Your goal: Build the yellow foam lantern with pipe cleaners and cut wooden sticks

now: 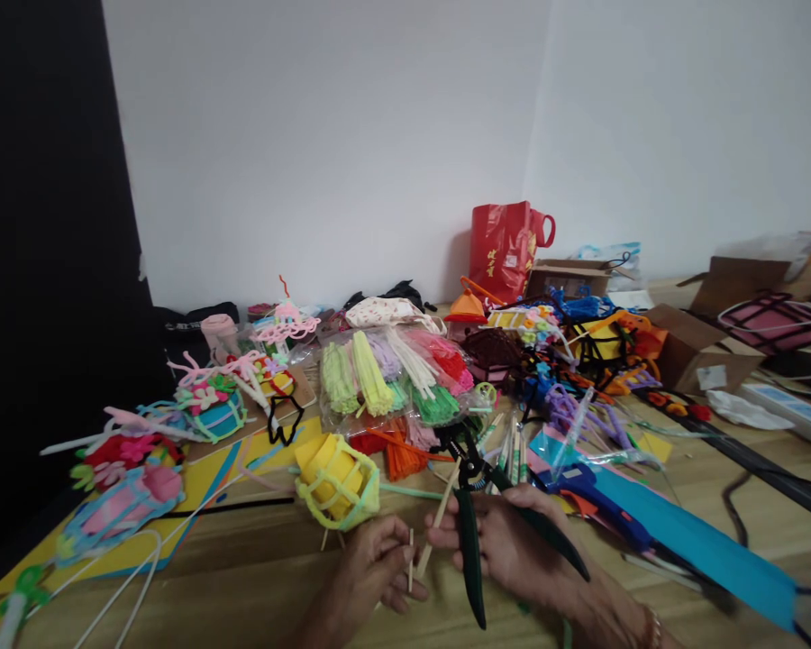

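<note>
My left hand (pixel 373 566) is closed in a pinch on a thin wooden stick (pixel 436 520) and a shorter stick piece (pixel 411 559). My right hand (pixel 506 541) grips green-handled pliers (pixel 473 505), whose black jaws close on the upper part of the long stick. Just left of the hands lies a yellow foam lantern wrapped in lime pipe cleaner (pixel 334 480) on the wooden table (pixel 243 595).
Bundles of coloured pipe cleaners in bags (pixel 392 374), several finished pipe-cleaner crafts (pixel 135 478), a blue glue gun (pixel 605 505), a red bag (pixel 504 248), cardboard boxes (pixel 696 347) and black cables (pixel 750 460) crowd the table. A white wall stands behind.
</note>
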The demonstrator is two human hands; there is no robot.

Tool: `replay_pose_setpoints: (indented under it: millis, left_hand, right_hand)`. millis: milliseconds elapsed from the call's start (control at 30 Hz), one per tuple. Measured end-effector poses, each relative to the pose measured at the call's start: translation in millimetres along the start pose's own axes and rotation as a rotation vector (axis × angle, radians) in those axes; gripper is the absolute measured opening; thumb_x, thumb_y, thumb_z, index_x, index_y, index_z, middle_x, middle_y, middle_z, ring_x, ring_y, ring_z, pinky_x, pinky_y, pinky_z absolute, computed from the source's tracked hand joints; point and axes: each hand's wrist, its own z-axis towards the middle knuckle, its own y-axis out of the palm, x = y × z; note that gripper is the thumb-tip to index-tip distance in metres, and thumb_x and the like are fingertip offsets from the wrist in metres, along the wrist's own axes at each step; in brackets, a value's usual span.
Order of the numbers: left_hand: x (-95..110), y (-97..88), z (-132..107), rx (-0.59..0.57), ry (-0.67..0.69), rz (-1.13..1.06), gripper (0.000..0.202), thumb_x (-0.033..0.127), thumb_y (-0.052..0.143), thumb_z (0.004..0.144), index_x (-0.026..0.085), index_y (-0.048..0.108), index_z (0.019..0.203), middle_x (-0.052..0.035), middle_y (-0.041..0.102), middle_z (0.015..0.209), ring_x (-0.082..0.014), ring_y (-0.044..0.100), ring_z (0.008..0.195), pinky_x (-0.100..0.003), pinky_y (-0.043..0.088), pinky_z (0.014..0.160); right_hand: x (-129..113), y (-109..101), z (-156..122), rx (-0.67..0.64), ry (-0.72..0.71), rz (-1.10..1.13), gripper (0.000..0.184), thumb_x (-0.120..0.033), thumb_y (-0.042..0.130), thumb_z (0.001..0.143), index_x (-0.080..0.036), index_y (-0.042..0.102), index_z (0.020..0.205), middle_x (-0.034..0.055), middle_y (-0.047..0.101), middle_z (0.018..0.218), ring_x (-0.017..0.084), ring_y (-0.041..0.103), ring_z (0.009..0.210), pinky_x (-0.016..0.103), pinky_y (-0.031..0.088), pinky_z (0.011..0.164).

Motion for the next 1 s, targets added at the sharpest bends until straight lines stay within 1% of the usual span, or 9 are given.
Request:
replay_pose_setpoints:
  millis: [133,333,467,567,633,733,833,933,1000]
  left_hand:
    - [1.7,4.4,-1.3,0.011,0.016,-0.067,0.056,0.064,0.071,0.058,0.019,0.048,0.083,-0.0011,0.067,0.078,-0.0185,0.071,0.066,-0.021,0.047,0.048]
    - [5.5,9.4,-5.3,-0.059,-0.013,-0.114,0.059,0.067,0.067,0.061,0.021,0.046,0.090,-0.0045,0.073,0.073,-0.0176,0.071,0.062,-0.021,0.047,0.050]
    - [6.7,8.4,-6.9,-0.086,-0.022,-0.060,0.058,0.068,0.066,0.061,0.018,0.055,0.088,-0.0061,0.074,0.076,-0.0184,0.071,0.066,-0.021,0.047,0.053]
    - [10.4,7.6,-9.1,-0.118,-0.022,0.011,0.058,0.066,0.065,0.062,0.014,0.064,0.087,-0.0083,0.073,0.080,-0.0196,0.071,0.071,-0.022,0.048,0.055]
    - [12.3,7.3,-10.6,-0.130,-0.020,0.047,0.055,0.064,0.065,0.064,0.013,0.067,0.085,-0.0090,0.073,0.080,-0.0195,0.071,0.072,-0.022,0.048,0.056]
    - [11.5,6.8,-11.5,-0.165,-0.014,0.072,0.055,0.066,0.063,0.065,0.013,0.068,0.080,-0.0102,0.073,0.081,-0.0194,0.070,0.071,-0.022,0.048,0.056]
    - [7.5,6.3,-11.0,-0.196,-0.006,0.074,0.061,0.070,0.060,0.066,0.012,0.069,0.083,-0.0118,0.074,0.084,-0.0202,0.071,0.073,-0.022,0.047,0.055]
    - [5.2,7.1,-10.8,-0.196,-0.018,0.057,0.062,0.071,0.059,0.065,0.012,0.069,0.083,-0.0116,0.073,0.085,-0.0194,0.070,0.071,-0.021,0.046,0.054]
    - [5.4,8.0,-10.9,-0.192,-0.027,0.048,0.059,0.070,0.061,0.065,0.013,0.068,0.079,-0.0105,0.073,0.081,-0.0181,0.069,0.068,-0.021,0.046,0.054]
  right_hand:
    - [2.2,1.6,0.3,-0.017,0.009,0.024,0.054,-0.039,0.050,0.074,-0.002,0.059,0.112,0.0219,0.062,0.120,0.031,0.052,0.120,0.039,0.036,0.098]
    - [4.7,-2.1,1.7,-0.031,0.012,0.020,0.055,-0.039,0.050,0.074,-0.002,0.058,0.114,0.0211,0.062,0.120,0.031,0.051,0.121,0.038,0.035,0.099]
    - [3.8,-4.8,1.1,-0.008,0.001,0.000,0.049,-0.038,0.052,0.075,-0.006,0.060,0.111,0.0183,0.065,0.114,0.031,0.054,0.117,0.042,0.033,0.101]
    - [3.2,-5.6,0.8,0.008,0.006,-0.003,0.045,-0.036,0.052,0.075,-0.007,0.061,0.109,0.0172,0.066,0.111,0.030,0.055,0.115,0.043,0.033,0.101]
    - [3.5,-6.1,0.7,-0.001,0.013,-0.001,0.041,-0.034,0.051,0.076,-0.009,0.061,0.106,0.0165,0.067,0.109,0.030,0.056,0.114,0.043,0.033,0.101]
    - [5.0,-6.4,0.7,-0.012,0.026,0.004,0.038,-0.034,0.051,0.076,-0.010,0.062,0.104,0.0165,0.068,0.106,0.030,0.057,0.112,0.045,0.033,0.100]
    - [6.2,-5.3,1.1,-0.019,0.031,-0.003,0.038,-0.033,0.053,0.073,-0.010,0.063,0.102,0.0170,0.068,0.104,0.031,0.058,0.110,0.046,0.033,0.100]
    - [6.7,-3.8,1.7,-0.013,0.019,-0.012,0.037,-0.031,0.054,0.073,-0.010,0.064,0.101,0.0166,0.069,0.103,0.031,0.059,0.110,0.046,0.033,0.101]
    - [6.7,-2.8,1.7,-0.016,0.014,-0.014,0.036,-0.031,0.054,0.073,-0.010,0.064,0.101,0.0164,0.069,0.102,0.031,0.059,0.110,0.046,0.033,0.101]
